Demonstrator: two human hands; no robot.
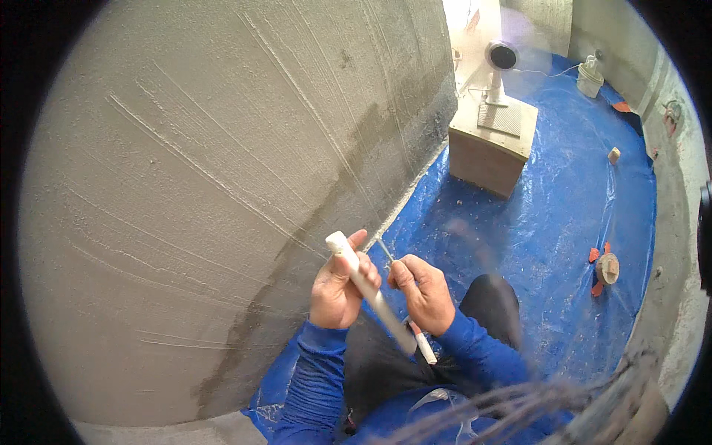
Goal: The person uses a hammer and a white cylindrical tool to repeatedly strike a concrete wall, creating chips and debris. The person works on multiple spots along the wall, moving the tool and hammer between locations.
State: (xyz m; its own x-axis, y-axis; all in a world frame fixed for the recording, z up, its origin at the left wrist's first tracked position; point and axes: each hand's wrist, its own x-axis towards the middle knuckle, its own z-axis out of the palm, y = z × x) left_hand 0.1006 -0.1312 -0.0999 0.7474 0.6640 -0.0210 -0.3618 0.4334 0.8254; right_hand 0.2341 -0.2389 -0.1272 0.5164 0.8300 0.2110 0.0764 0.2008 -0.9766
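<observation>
My left hand (337,292) is closed around a long pale bar (380,305), white at its upper end and greyer and blurred lower down. The bar slants down across my lap; its exact kind cannot be made out. My right hand (429,294) grips a slim hand tool just to the right. Its thin metal shaft (385,250) sticks out past the thumb toward the bar, and a red and white handle (423,345) shows below the fist. Both hands are close together over my legs, in front of the rough grey plastered wall (200,193).
Blue plastic sheeting (571,200) covers the floor. A box (489,152) bears a white lamp-like device with a round dark head (503,56). A white bucket (589,78) stands far right. A round disc (607,268) and a small block (614,155) lie near the right wall.
</observation>
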